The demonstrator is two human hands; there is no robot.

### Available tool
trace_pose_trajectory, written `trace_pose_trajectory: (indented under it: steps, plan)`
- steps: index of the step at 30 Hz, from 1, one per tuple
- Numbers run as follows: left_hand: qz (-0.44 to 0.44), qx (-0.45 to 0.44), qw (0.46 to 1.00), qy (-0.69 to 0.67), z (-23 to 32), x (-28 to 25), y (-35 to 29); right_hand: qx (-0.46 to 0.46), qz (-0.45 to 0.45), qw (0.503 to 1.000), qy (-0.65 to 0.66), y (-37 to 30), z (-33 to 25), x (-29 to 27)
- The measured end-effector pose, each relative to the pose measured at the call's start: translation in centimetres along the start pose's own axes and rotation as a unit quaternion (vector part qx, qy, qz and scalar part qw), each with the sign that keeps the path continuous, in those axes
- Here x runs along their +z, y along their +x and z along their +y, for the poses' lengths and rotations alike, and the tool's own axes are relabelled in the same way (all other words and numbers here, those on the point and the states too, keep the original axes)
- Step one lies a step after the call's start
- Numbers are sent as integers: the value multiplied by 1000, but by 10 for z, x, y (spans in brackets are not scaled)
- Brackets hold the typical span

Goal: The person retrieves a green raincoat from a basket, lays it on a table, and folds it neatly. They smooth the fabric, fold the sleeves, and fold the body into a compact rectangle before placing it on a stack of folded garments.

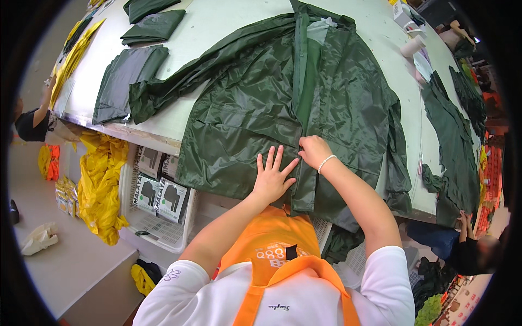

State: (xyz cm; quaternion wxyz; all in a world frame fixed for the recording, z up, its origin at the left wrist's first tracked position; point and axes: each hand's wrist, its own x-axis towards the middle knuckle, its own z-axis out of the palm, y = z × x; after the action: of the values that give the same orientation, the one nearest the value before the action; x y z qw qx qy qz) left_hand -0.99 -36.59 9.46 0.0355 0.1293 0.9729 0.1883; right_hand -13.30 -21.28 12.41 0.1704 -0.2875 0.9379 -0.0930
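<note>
A dark green, shiny rain jacket (244,108) lies spread on the white table, its front opening toward me and one sleeve stretched out to the left. The upper part of the front is parted, showing a green lining (311,81). My left hand (273,176) rests flat on the left front panel near the hem, fingers spread. My right hand (315,152), with a beaded bracelet at the wrist, is closed in a pinch on the front edge where the two panels meet. Whether a zip slider is between the fingertips is hidden.
Folded green garments (129,81) lie at the left of the table (179,117). Below its edge, a white basket (182,239) holds packaged garments, beside hanging yellow garments (100,185). More green garments (454,130) lie at right, near a white roll (413,46). Other people work at both sides.
</note>
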Motion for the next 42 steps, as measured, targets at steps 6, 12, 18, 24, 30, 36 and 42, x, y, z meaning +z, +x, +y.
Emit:
trace_pose_trajectory:
  steps: [6, 12, 18, 24, 30, 36, 42]
  plan:
    - [-39, -2, 999, 8, 9, -6, -18, -209, 21, 958, -194, 6, 9, -21]
    - [-44, 3, 999, 21, 18, -12, -28, -215, -15, 966, -146, 47, 29, -46]
    - [-20, -31, 997, -74, 21, -28, -18, -240, -251, 927, -143, 57, 2, -74]
    - [133, -18, 987, -92, 0, -35, 93, -201, -41, 975, 79, 11, 36, -22]
    - [37, 42, 958, -280, -21, -18, 144, -97, 135, 962, 217, -26, 31, 7]
    - [29, 23, 994, -100, -9, -19, 118, -149, 146, 970, 125, -24, 32, -3]
    - [-60, 45, 995, -63, -10, -20, 93, -238, 58, 967, 73, -6, 45, -19]
